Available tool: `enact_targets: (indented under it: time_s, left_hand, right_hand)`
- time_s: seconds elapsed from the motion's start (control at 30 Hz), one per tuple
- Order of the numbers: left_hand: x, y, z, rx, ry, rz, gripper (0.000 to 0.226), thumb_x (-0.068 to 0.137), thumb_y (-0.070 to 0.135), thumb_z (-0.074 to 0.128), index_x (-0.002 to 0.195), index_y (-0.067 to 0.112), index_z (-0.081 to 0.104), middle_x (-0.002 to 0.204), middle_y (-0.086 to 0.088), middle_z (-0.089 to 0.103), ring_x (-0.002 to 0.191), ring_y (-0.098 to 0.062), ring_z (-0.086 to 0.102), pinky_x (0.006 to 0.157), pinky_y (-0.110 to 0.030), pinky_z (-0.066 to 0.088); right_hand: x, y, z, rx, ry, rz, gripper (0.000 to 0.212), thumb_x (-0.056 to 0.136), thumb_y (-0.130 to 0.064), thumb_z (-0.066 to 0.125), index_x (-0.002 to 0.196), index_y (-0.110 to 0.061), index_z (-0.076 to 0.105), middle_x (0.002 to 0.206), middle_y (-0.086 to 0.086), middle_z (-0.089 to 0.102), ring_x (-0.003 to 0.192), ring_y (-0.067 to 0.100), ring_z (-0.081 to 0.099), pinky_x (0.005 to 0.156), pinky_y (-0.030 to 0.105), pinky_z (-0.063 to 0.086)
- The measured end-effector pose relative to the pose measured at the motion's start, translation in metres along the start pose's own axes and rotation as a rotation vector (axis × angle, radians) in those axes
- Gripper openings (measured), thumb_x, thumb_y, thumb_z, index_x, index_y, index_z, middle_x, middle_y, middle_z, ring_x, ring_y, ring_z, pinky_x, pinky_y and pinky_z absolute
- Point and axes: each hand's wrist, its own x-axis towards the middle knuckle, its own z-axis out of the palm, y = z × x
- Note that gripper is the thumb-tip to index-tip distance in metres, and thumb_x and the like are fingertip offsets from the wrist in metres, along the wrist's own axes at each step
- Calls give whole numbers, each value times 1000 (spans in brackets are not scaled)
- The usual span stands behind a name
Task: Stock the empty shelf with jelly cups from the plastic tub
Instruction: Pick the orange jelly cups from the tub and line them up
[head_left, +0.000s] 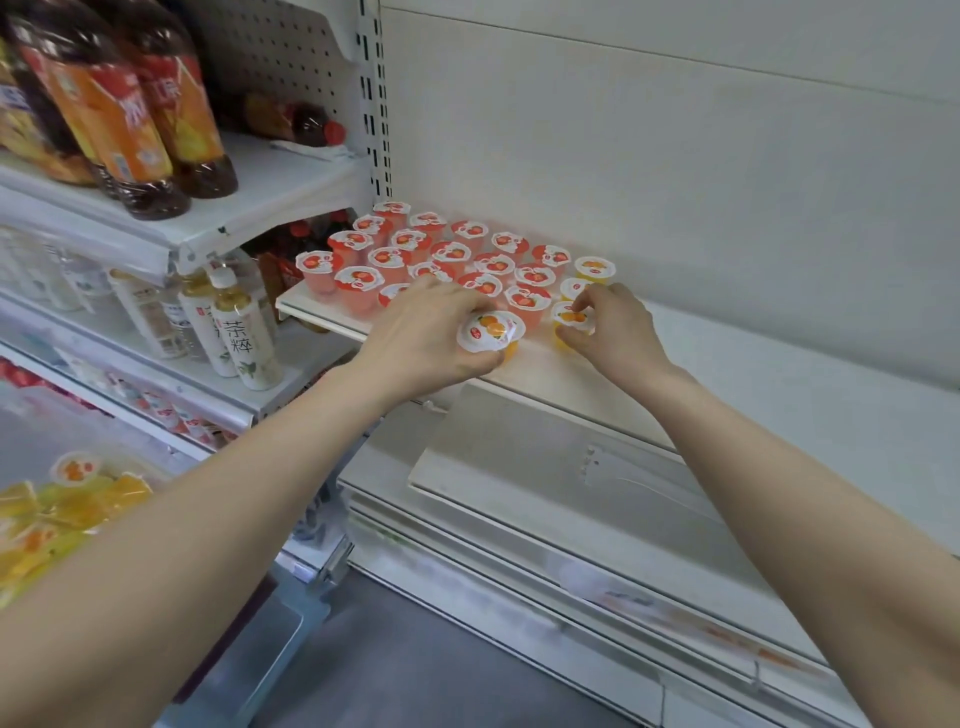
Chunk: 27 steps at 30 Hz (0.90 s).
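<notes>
Several red-lidded jelly cups stand in rows at the left end of the white shelf. Three orange jelly cups stand to their right, the farthest being an orange cup at the back. My left hand grips an orange jelly cup just above the shelf's front edge. My right hand pinches the front orange cup, which stands on the shelf. The plastic tub with several orange cups sits at the lower left, blurred.
Large tea bottles fill the upper left shelf, and smaller drink bottles the shelf below it. The white shelf's right part shows bare board. A lower shelf lies beneath, and grey floor below that.
</notes>
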Motion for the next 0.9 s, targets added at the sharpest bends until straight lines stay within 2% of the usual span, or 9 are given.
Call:
enact_targets:
  time_s: [0.07, 0.17, 0.3, 0.4, 0.5, 0.73, 0.9]
  left_hand:
    - [3, 7, 1, -5, 5, 14, 55, 75, 60, 61, 120, 27, 62, 110, 9, 65, 101, -19, 47, 83, -34, 43]
    - [9, 20, 4, 3, -8, 25, 59, 71, 66, 52, 115, 28, 64, 106, 11, 66, 99, -19, 46, 84, -38, 45]
    - [21, 37, 11, 38, -19, 54, 52, 74, 63, 58, 111, 28, 66, 98, 8, 67, 104, -22, 47, 85, -38, 44]
    - [29, 51, 21, 108, -43, 79, 51, 75, 61, 60, 114, 27, 67, 102, 6, 68, 112, -23, 46, 92, -37, 38]
    - [37, 57, 33, 164, -57, 80, 53, 76, 61, 58, 115, 27, 66, 107, 4, 69, 115, -24, 45, 97, -38, 35]
    - [40, 57, 51, 173, -22, 41, 55, 76, 61, 60, 114, 23, 68, 101, 0, 69, 114, -24, 44, 94, -34, 35]
    - [38, 57, 61, 187, 24, 22, 57, 78, 63, 58, 116, 21, 67, 107, -1, 68, 114, -27, 46, 94, -36, 35]
  right_hand:
    - [0, 3, -2, -29, -12, -30, 32, 84, -32, 70, 108, -12, 62, 122, 11, 53, 102, 30, 57, 79, 30, 38]
    - [0, 9, -9, -126, -38, -111, 37, 84, -40, 68, 111, -14, 64, 124, 9, 53, 107, 31, 55, 86, 35, 43]
    - [0, 18, -23, -129, 35, -168, 35, 96, -39, 53, 119, -15, 66, 127, 10, 56, 116, 35, 51, 97, 44, 41]
    - [3, 28, -35, -129, 113, -161, 32, 100, -33, 48, 118, -15, 66, 124, 11, 58, 113, 36, 51, 95, 44, 41]
    - [4, 35, -40, -179, 121, -172, 31, 101, -29, 44, 119, -15, 66, 122, 11, 58, 110, 37, 51, 91, 44, 40]
    - [1, 38, -38, -252, 118, -212, 34, 102, -29, 41, 124, -14, 62, 123, 11, 57, 110, 36, 52, 90, 45, 41]
    - [-1, 39, -37, -287, 117, -222, 36, 101, -30, 41, 126, -14, 60, 123, 12, 57, 109, 36, 53, 88, 45, 41]
